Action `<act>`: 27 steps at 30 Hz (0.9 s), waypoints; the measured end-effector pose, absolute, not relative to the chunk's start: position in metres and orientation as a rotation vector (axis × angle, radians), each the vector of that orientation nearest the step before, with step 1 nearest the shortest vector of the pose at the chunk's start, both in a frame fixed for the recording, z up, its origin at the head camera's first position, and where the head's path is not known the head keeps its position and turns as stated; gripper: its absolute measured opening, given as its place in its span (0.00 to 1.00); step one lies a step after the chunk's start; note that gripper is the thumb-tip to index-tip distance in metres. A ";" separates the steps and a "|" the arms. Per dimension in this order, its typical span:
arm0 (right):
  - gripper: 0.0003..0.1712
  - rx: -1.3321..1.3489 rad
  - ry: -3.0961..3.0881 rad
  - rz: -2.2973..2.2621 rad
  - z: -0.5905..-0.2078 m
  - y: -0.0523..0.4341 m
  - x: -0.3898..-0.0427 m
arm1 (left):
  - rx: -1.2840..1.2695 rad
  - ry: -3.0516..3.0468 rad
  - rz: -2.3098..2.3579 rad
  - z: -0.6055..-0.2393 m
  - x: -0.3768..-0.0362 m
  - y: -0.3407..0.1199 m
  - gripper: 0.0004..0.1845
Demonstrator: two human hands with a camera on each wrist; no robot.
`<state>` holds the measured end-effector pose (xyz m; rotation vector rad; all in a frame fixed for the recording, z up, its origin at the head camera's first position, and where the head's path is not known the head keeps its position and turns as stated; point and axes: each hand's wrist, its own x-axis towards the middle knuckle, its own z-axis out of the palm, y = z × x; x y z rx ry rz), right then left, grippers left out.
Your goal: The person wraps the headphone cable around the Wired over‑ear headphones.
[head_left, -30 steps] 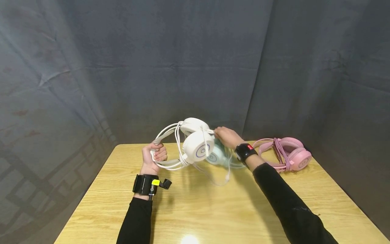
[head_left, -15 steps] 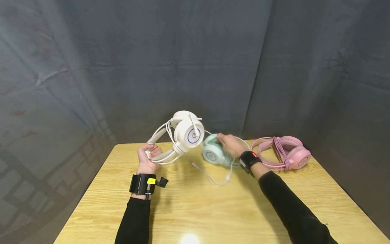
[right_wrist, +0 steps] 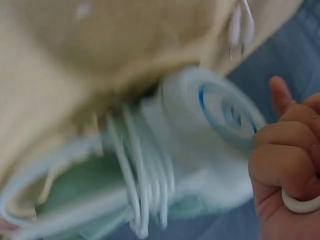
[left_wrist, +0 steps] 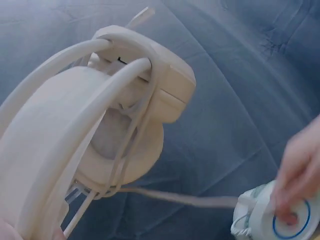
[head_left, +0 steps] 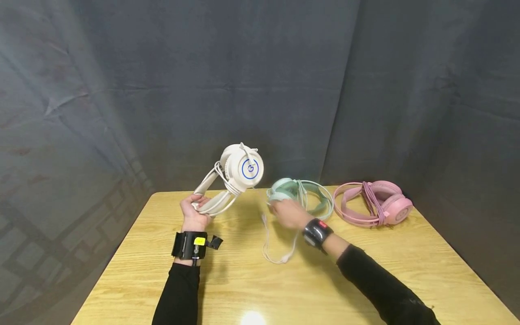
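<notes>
My left hand [head_left: 195, 213] grips the headband of a pair of white headphones [head_left: 239, 169], held up above the table with the earcups toward the right. White cable is wound in several turns round these headphones, and a stretch of cable [left_wrist: 185, 197] runs from them toward the right. My right hand [head_left: 289, 214], blurred, has curled fingers that hold a white cable [right_wrist: 302, 206]. It overlaps the front earcup of the mint-green headphones [head_left: 318, 194], which lie on the table. A loose white cable length [head_left: 266, 243] hangs or lies below that hand.
Pink headphones [head_left: 394, 208] with a bundled pink cable lie at the right on the wooden table [head_left: 162, 289]. A grey cloth [head_left: 243, 67] stands behind the table and along its sides.
My left hand has moved the white headphones left and slightly up, turning an earcup toward me. My right hand has drawn away from them and come down and nearer, over the mint-green headphones' earcup.
</notes>
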<state>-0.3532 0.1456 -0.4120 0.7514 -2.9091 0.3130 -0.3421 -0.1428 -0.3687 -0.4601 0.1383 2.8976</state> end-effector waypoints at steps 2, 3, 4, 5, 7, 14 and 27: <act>0.08 0.756 -2.944 0.248 -0.423 0.136 -0.352 | -0.502 0.130 2.876 -0.368 -0.342 -0.142 0.12; 0.08 0.755 -2.960 0.232 -0.428 0.131 -0.351 | -0.529 0.131 2.865 -0.368 -0.341 -0.142 0.11; 0.08 0.757 -2.971 0.215 -0.432 0.127 -0.351 | -0.548 0.131 2.855 -0.367 -0.341 -0.141 0.11; 0.08 0.755 -2.977 0.195 -0.436 0.123 -0.351 | -0.563 0.133 2.847 -0.367 -0.341 -0.140 0.11; 0.09 0.725 -2.989 0.197 -0.443 0.118 -0.351 | -0.578 0.137 2.835 -0.367 -0.340 -0.139 0.10; 0.10 0.741 -2.981 0.209 -0.452 0.109 -0.352 | -0.467 0.064 2.910 -0.370 -0.338 -0.138 0.08; 0.14 0.919 -2.895 0.554 -0.430 0.105 -0.324 | -0.320 0.407 3.078 -0.373 -0.337 -0.126 0.13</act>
